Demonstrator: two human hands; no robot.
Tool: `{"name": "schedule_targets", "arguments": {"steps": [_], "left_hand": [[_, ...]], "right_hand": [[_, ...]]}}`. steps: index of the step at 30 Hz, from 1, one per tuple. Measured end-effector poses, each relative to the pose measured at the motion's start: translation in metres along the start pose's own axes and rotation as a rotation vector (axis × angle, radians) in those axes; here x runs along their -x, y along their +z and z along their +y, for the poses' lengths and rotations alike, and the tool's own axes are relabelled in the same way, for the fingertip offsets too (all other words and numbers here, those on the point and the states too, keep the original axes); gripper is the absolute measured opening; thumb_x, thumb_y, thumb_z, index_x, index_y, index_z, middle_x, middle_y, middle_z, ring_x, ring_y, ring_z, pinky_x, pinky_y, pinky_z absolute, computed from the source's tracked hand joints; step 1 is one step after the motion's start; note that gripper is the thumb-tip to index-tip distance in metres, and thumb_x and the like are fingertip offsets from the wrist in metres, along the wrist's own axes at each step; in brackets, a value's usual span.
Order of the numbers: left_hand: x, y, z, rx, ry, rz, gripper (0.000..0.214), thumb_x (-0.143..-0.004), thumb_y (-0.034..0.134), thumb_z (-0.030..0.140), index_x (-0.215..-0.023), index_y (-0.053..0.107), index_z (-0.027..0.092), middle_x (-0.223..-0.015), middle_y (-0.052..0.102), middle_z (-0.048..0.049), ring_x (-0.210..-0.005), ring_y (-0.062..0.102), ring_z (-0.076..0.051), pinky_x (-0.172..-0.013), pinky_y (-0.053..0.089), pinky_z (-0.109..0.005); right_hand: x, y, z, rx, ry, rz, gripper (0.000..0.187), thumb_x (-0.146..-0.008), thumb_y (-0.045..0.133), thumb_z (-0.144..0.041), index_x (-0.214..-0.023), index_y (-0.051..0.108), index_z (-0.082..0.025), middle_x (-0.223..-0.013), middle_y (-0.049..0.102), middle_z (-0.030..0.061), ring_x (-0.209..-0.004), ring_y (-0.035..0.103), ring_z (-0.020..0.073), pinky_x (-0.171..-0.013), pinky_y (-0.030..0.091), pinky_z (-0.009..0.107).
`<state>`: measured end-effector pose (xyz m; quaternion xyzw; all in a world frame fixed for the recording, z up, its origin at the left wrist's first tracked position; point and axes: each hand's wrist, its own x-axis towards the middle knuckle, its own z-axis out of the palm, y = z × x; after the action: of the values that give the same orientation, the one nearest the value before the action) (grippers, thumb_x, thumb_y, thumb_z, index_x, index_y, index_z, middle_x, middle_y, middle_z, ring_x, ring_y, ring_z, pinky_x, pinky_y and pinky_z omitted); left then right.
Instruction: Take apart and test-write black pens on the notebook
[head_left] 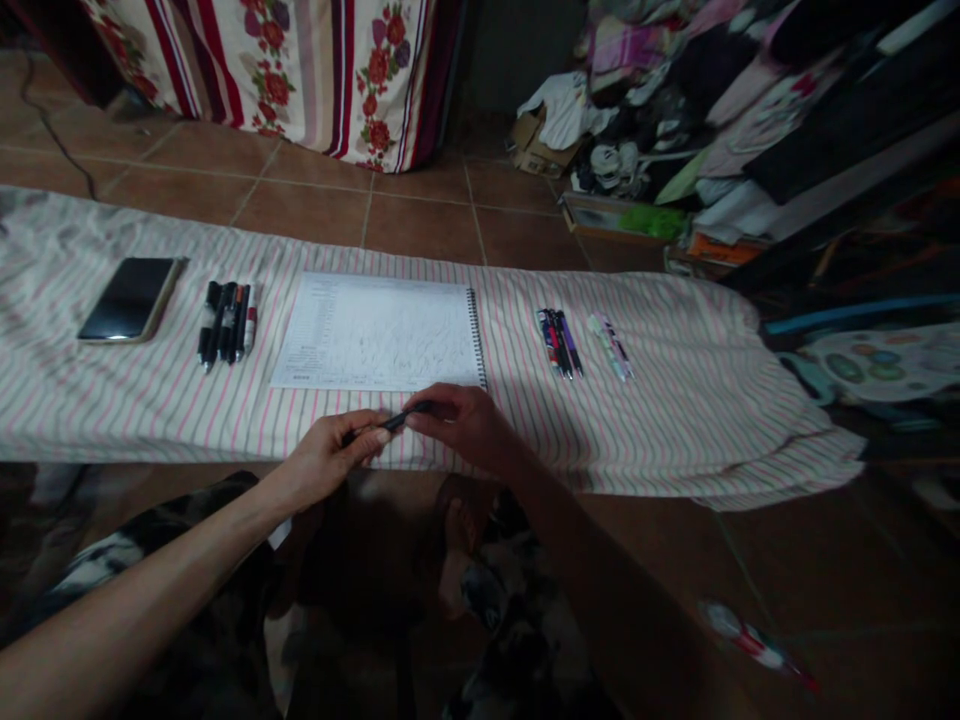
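Both hands, left hand (pixel 330 460) and right hand (pixel 461 420), pinch one dark pen (pixel 394 420) just below the notebook (pixel 379 330); grip each end firmly, pulling straight.

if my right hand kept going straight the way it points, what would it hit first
The right hand points left along the dark pen, so it would most likely meet the left hand, which grips the pen's other end. Depth is hard to judge here.

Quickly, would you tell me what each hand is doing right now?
Left hand: closed on one end of the black pen.
Right hand: closed on the pen's other end.
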<state>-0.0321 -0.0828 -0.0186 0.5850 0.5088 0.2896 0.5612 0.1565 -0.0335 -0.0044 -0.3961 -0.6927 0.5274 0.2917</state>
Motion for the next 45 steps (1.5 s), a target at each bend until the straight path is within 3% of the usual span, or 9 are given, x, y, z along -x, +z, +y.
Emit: {"name": "schedule_targets", "arguments": {"steps": [8,12,15,20,25,30,36,39,45], "left_hand": [[-0.007,-0.001,0.005,0.064,-0.040,-0.017,0.031,-0.082,0.044,0.045,-0.074,0.051,0.016,-0.055,0.036,0.0060,-0.047,0.031,-0.007,-0.044,0.024,-0.020],[-0.007,0.000,-0.001,-0.037,-0.038,-0.009,0.034,-0.083,0.043,0.045,-0.078,0.055,0.015,-0.055,0.039,0.0050,-0.048,0.034,-0.007,-0.044,0.027,-0.020],[-0.006,-0.001,-0.005,-0.210,-0.018,0.014,0.036,-0.084,0.041,0.046,-0.085,0.061,0.015,-0.054,0.043,0.0045,-0.049,0.038,-0.009,-0.044,0.029,-0.020],[0.000,-0.005,-0.002,-0.525,0.064,0.027,0.037,-0.086,0.038,0.043,-0.098,0.064,0.019,-0.070,0.063,-0.0006,-0.064,0.057,-0.014,-0.056,0.041,-0.022],[0.009,-0.007,-0.006,-0.726,0.163,0.012,0.038,-0.088,0.036,0.042,-0.107,0.061,0.020,-0.097,0.069,-0.0042,-0.086,0.064,-0.019,-0.073,0.046,-0.026],[0.013,-0.006,-0.009,-0.903,0.213,0.029,0.039,-0.090,0.031,0.042,-0.108,0.059,0.021,-0.099,0.069,-0.0041,-0.086,0.065,-0.020,-0.071,0.048,-0.029],[0.018,-0.009,-0.009,-1.031,0.343,0.002,0.038,-0.091,0.032,0.038,-0.115,0.055,0.019,-0.097,0.069,-0.0061,-0.084,0.065,-0.018,-0.064,0.048,-0.026],[0.020,-0.010,-0.010,-1.092,0.386,-0.013,0.038,-0.090,0.033,0.039,-0.114,0.055,0.018,-0.089,0.070,-0.0056,-0.077,0.065,-0.018,-0.058,0.046,-0.025],[0.022,-0.010,-0.008,-1.108,0.413,-0.027,0.036,-0.091,0.033,0.038,-0.109,0.057,0.019,-0.085,0.069,-0.0047,-0.074,0.064,-0.017,-0.058,0.045,-0.024]], "right_hand": [[-0.001,0.004,0.006,-0.145,0.072,0.052,0.025,-0.078,0.055,-0.030,-0.097,0.061,-0.015,-0.060,0.062,-0.0018,-0.054,0.059,0.0095,-0.056,0.047,0.023],[0.002,-0.004,0.003,0.251,-0.031,0.098,0.017,-0.080,0.056,-0.027,-0.089,0.066,-0.017,-0.067,0.065,0.0010,-0.061,0.058,0.0106,-0.060,0.044,0.024],[0.004,-0.009,0.000,0.562,-0.145,0.040,0.014,-0.080,0.058,-0.023,-0.087,0.068,-0.016,-0.076,0.066,0.0048,-0.070,0.058,0.0133,-0.066,0.041,0.025],[0.007,-0.005,0.002,0.678,-0.189,-0.082,0.018,-0.085,0.052,-0.021,-0.080,0.068,-0.015,-0.069,0.064,0.0048,-0.068,0.056,0.0137,-0.063,0.036,0.024],[0.014,0.004,0.009,0.591,-0.204,-0.065,0.019,-0.085,0.051,-0.023,-0.078,0.068,-0.016,-0.069,0.064,0.0035,-0.066,0.056,0.0125,-0.062,0.036,0.023],[0.017,0.011,0.010,0.546,-0.145,-0.030,0.018,-0.083,0.053,-0.024,-0.076,0.068,-0.016,-0.069,0.065,0.0035,-0.068,0.058,0.0132,-0.063,0.037,0.023],[0.019,0.013,0.004,0.282,0.186,-0.092,0.025,-0.080,0.051,-0.025,-0.061,0.064,-0.015,-0.047,0.055,-0.0032,-0.042,0.047,0.0065,-0.046,0.033,0.018],[0.022,0.016,0.007,0.114,0.329,-0.138,0.024,-0.079,0.050,-0.027,-0.062,0.061,-0.015,-0.047,0.052,-0.0043,-0.038,0.045,0.0059,-0.040,0.031,0.017],[0.024,0.021,0.016,-0.085,0.428,-0.213,0.030,-0.082,0.044,-0.034,-0.063,0.056,-0.014,-0.047,0.046,-0.0060,-0.033,0.040,0.0039,-0.034,0.029,0.015]]}}
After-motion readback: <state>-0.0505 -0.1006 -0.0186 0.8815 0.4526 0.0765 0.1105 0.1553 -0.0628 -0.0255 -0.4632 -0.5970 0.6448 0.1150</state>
